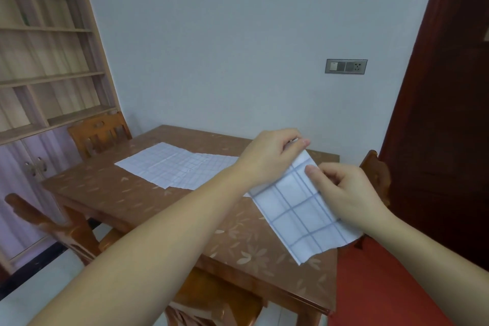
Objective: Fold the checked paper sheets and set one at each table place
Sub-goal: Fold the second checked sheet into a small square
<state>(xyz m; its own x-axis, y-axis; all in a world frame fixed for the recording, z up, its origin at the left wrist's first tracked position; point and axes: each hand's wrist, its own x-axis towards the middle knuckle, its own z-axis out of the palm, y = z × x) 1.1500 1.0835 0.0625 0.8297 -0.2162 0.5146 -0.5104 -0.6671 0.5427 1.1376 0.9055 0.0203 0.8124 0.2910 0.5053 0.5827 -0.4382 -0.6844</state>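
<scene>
I hold a folded white sheet with blue checks (301, 209) in the air over the right part of the brown wooden table (148, 201). My left hand (270, 156) pinches its top corner. My right hand (346, 193) grips its right edge, thumb on the front. Flat unfolded checked sheets (174, 164) lie overlapping at the far middle of the table, apart from both hands.
Wooden chairs stand at the far left (99, 132), near left (55, 222), near side (211, 296) and right (375, 167) of the table. A red cushion or cloth (381, 286) lies at the lower right. A bookshelf (47, 47) fills the left wall, and a dark door (444, 114) is at the right.
</scene>
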